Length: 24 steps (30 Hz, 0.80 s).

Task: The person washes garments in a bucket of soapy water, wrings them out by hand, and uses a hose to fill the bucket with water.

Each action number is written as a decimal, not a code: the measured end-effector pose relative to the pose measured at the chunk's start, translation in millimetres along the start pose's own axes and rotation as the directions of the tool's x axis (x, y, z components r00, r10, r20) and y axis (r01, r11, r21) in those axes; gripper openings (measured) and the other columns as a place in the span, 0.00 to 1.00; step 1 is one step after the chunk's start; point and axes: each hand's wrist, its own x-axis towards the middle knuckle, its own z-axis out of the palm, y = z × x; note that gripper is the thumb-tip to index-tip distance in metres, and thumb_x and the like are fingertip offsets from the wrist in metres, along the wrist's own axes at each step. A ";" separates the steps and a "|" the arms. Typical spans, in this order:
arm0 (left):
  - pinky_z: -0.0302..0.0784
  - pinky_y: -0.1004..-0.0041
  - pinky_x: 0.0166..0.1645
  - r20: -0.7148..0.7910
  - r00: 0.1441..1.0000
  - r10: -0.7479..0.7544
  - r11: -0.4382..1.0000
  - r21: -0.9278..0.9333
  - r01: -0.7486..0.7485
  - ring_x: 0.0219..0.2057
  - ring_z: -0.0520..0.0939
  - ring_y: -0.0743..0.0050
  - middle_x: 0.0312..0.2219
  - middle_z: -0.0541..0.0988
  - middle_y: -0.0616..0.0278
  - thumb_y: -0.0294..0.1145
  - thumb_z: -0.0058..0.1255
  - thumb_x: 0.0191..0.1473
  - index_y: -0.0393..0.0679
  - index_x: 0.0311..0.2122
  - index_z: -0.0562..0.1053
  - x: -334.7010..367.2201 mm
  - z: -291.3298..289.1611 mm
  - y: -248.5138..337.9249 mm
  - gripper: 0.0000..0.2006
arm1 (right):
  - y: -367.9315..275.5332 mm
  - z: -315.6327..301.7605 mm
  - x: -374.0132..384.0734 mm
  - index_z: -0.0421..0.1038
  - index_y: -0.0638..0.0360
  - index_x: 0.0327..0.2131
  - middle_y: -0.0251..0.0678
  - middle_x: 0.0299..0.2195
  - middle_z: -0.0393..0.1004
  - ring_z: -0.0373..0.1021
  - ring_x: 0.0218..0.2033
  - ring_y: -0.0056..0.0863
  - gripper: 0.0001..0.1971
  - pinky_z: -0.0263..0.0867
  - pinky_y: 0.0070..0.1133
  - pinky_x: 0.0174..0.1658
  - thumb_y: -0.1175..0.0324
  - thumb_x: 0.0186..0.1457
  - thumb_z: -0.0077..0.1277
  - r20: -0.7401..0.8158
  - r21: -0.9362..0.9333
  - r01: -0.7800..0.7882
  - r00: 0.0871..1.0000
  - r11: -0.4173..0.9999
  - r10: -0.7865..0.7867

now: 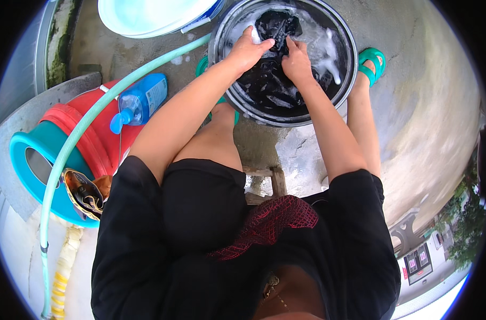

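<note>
A dark round basin (351,64) of soapy water stands between my feet, with wet black cloth (269,85) lying in it. At the basin's far side, a bunched part of the cloth (279,25) rises between my hands. My left hand (248,49) is closed on its left edge, thumb pointing right, with white foam by the fingers. My right hand (296,58) pinches the cloth from the right, fingers bent down into it. Some fingertips are hidden by the cloth and foam.
A pale green hose (94,113) curves along the left to the basin. Beside it are a blue detergent bottle (142,100), a red tub (83,114) and a teal basin (20,154). A white bucket (147,33) stands at far left. A wooden stool (278,182) shows below me.
</note>
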 end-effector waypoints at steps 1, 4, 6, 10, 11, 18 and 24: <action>0.67 0.61 0.62 -0.030 0.996 -0.085 0.968 -0.239 0.075 0.60 0.71 0.49 0.60 0.66 0.36 0.55 0.61 0.51 0.33 0.69 0.49 -2.2 0.6 8.6 0.51 | -12.7 -15.8 -12.1 0.70 0.58 0.55 0.50 0.52 0.70 0.70 0.50 0.51 0.27 0.68 0.34 0.55 0.77 0.49 0.49 -0.080 0.121 0.149 0.987 0.981 -0.140; 0.75 0.58 0.55 0.309 0.939 -0.150 0.677 -0.660 0.326 0.50 0.79 0.58 0.49 0.78 0.52 0.59 0.58 0.53 0.37 0.59 0.66 2.9 -28.2 9.0 0.38 | -91.9 -78.5 -56.6 0.76 0.63 0.46 0.46 0.43 0.75 0.73 0.47 0.47 0.23 0.67 0.28 0.54 0.84 0.42 0.47 -0.107 0.547 0.302 0.950 0.781 -0.292; 0.78 0.64 0.52 0.510 0.819 -0.262 0.627 -0.555 0.546 0.45 0.82 0.64 0.44 0.80 0.54 0.55 0.54 0.57 0.47 0.51 0.74 -31.4 -36.6 59.2 0.25 | -109.4 -95.1 -83.2 0.72 0.66 0.43 0.43 0.42 0.73 0.72 0.48 0.41 0.20 0.63 0.24 0.56 0.85 0.42 0.45 -0.073 0.586 0.312 0.940 0.748 -0.334; 0.78 0.66 0.54 0.452 0.758 0.470 0.608 -0.788 0.093 0.48 0.81 0.68 0.46 0.79 0.52 0.37 0.47 0.64 0.42 0.52 0.73 7.7 -37.7 -40.7 0.15 | -162.5 -83.5 -84.2 0.70 0.64 0.41 0.47 0.40 0.71 0.71 0.43 0.50 0.17 0.68 0.31 0.47 0.63 0.54 0.60 -0.152 0.452 0.369 0.929 0.812 -0.338; 0.79 0.67 0.52 0.464 0.694 0.550 0.556 -0.824 0.110 0.45 0.82 0.69 0.43 0.80 0.55 0.36 0.45 0.65 0.40 0.50 0.74 13.4 -31.1 -38.3 0.14 | -151.9 -68.2 -70.0 0.71 0.63 0.39 0.50 0.35 0.72 0.71 0.40 0.53 0.19 0.69 0.34 0.43 0.56 0.55 0.61 -0.229 0.439 0.352 0.933 0.827 -0.276; 0.75 0.66 0.52 0.086 0.963 -0.255 0.874 -0.405 0.268 0.51 0.78 0.63 0.49 0.76 0.48 0.41 0.54 0.59 0.33 0.59 0.63 -15.9 5.3 68.9 0.29 | 10.2 -27.7 25.1 0.70 0.57 0.54 0.62 0.43 0.75 0.72 0.45 0.62 0.26 0.67 0.44 0.51 0.47 0.65 0.41 -0.076 0.074 -0.341 0.935 0.937 0.347; 0.64 0.57 0.65 0.158 0.952 -0.263 0.812 -0.496 0.307 0.66 0.60 0.46 0.66 0.56 0.46 0.37 0.60 0.54 0.41 0.71 0.35 -13.6 -15.4 25.0 0.52 | -15.7 16.0 -12.9 0.55 0.43 0.64 0.48 0.56 0.62 0.64 0.54 0.49 0.29 0.68 0.39 0.53 0.58 0.61 0.50 -0.044 -0.298 -0.078 0.997 0.951 0.068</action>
